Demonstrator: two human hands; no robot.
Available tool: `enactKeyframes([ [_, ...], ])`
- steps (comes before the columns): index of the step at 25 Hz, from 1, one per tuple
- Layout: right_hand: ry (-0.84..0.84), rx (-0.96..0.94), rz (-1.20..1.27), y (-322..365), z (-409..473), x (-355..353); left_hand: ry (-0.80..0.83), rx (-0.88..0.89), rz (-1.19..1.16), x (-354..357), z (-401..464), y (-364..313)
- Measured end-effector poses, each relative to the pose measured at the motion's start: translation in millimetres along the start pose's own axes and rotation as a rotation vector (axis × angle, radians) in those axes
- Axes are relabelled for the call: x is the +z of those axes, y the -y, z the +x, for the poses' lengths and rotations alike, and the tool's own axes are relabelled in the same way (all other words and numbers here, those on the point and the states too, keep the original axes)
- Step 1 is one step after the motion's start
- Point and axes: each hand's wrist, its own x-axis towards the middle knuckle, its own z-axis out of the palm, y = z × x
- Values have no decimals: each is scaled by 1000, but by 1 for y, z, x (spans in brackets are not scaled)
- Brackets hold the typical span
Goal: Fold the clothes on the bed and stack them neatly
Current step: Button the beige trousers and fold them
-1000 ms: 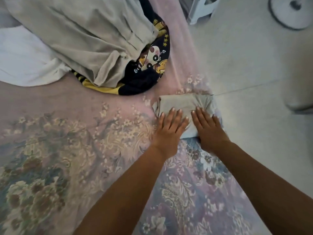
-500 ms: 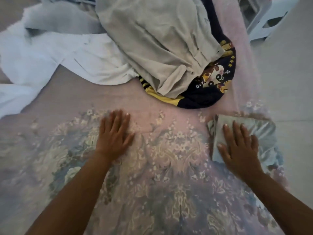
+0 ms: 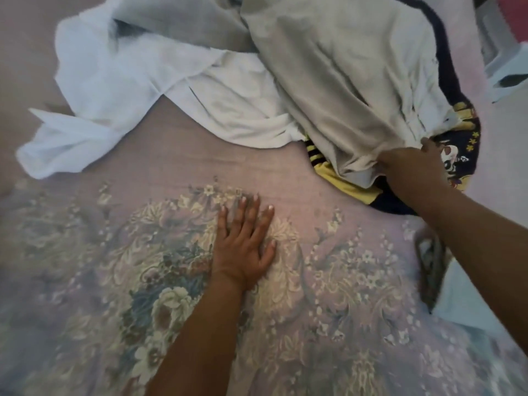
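Head view: my right hand [image 3: 411, 167] has left the folded grey piece [image 3: 430, 267], which now lies at the bed's right edge under my forearm, and grips the near hem of the beige garment [image 3: 343, 81] on the far right pile. Under it lie a navy and yellow cartoon-print garment [image 3: 460, 155] and, to the left, a crumpled white shirt [image 3: 128, 90]. My left hand [image 3: 243, 247], fingers spread, presses flat on the floral bedsheet [image 3: 85, 252]. One piece looks done; I judge the beige one is next to fold.
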Motion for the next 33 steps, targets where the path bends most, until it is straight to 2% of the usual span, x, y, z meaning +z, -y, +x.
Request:
enactKeyframes([
  [2, -89, -119, 59, 13, -28, -4, 46, 1, 1, -7, 2, -1],
  [4, -104, -138, 187, 32, -68, -14, 151, -13, -45, -29, 4, -5],
  [6, -119, -175, 277, 52, -105, -37, 323, -91, -194, -71, 3, -8],
  [7, -130, -220, 304, 61, -119, -53, 350, -112, -276, -98, 1, -9],
  [9, -119, -299, 323, 73, -144, -94, 234, -47, -364, -163, 6, -13],
  [12, -126, -349, 344, 84, -174, -169, 63, 150, -440, -262, 41, -23],
  [17, -137, -368, 395, 90, -219, -315, 91, 182, -538, -423, 103, -44],
  [19, -226, -353, 571, 84, -236, -358, 78, 148, -556, -470, 115, -51],
  [21, -307, -335, 910, 71, -256, -395, 38, 132, -554, -519, 121, -53],
  [22, -300, -335, 1109, 64, -265, -410, 3, 141, -546, -542, 125, -53],
  [24, -145, -401, 1368, 53, -286, -430, -52, 173, -513, -594, 134, -59],
  [26, -90, -467, 1379, 56, -310, -441, -69, 200, -481, -656, 143, -73],
  [30, -381, -440, 1494, 55, -339, -481, -125, 171, -505, -765, 155, -91],
  [33, -547, -453, 1462, 35, -364, -539, -156, 193, -555, -825, 142, -89],
])
